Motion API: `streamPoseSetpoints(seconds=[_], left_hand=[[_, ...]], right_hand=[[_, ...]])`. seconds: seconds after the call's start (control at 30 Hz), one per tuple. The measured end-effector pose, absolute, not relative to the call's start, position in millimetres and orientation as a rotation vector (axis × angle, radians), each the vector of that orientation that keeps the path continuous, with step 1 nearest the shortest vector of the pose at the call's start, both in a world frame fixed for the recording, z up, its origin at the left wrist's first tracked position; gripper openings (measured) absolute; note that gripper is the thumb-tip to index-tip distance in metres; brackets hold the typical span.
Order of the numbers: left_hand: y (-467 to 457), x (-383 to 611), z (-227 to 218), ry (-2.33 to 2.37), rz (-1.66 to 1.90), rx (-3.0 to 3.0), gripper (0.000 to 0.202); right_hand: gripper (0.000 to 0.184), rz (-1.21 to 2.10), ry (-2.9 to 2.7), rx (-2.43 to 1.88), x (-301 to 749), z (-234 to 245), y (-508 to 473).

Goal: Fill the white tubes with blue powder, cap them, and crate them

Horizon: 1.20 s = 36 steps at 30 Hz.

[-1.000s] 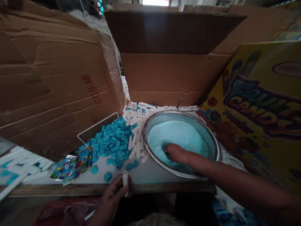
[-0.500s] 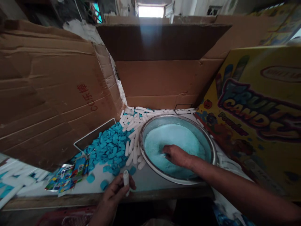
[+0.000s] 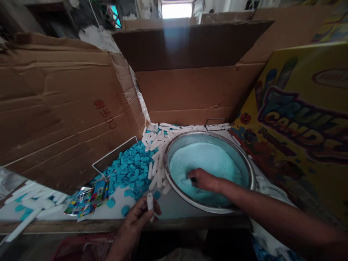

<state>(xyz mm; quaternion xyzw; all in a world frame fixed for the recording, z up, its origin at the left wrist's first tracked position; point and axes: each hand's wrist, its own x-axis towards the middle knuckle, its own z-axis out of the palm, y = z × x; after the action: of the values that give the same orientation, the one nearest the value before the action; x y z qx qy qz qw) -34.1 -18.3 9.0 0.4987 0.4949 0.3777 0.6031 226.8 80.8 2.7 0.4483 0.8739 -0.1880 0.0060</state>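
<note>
My left hand (image 3: 140,214) is closed around a small white plastic tube (image 3: 150,203), held upright with its open mouth up at the table's front edge. Inside a wide metal bowl (image 3: 251,170), my right hand (image 3: 202,179) dips into pale blue powder (image 3: 203,154). Its fingers are curled together, and a small dark bit shows beneath them; what they hold I cannot make out. Left of the bowl lies a heap of blue plastic caps (image 3: 133,165). Between the caps and the bowl are many loose white tubes (image 3: 154,170).
Printed wrappers (image 3: 85,201) lie at the left front. Tall cardboard (image 3: 54,108) walls the left side, with more cardboard (image 3: 185,90) behind. A yellow candy box (image 3: 307,119) stands on the right. A red basket (image 3: 84,246) sits below the table edge.
The whole view has shifted slightly, so things sit a little farther right. My left hand still holds the tube; my right hand stays in the powder with only a slight movement.
</note>
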Motion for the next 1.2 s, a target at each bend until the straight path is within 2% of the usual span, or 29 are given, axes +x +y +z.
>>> streamPoseSetpoints(seconds=[0.4,0.6,0.83,1.03,1.2], left_hand=[[19.5,22.3,46.7,0.957,0.872,1.42,0.018],[40.9,58.9,46.0,0.944,0.878,1.515,0.016],[57.7,84.2,24.1,1.027,0.792,1.641,0.021],[58.9,90.7,20.3,1.116,0.661,1.823,0.02],[56.3,89.4,21.7,1.107,0.624,1.852,0.021]], right_hand=[[0.021,-0.417,2.754,1.546,257.7,22.2,74.0],[0.018,-0.311,2.76,1.635,282.3,28.3,62.5],[0.02,-0.47,2.851,1.806,312.1,40.0,60.8],[0.021,-0.647,3.131,1.699,321.8,49.6,56.3],[0.023,-0.657,3.179,1.628,313.8,51.5,56.9]])
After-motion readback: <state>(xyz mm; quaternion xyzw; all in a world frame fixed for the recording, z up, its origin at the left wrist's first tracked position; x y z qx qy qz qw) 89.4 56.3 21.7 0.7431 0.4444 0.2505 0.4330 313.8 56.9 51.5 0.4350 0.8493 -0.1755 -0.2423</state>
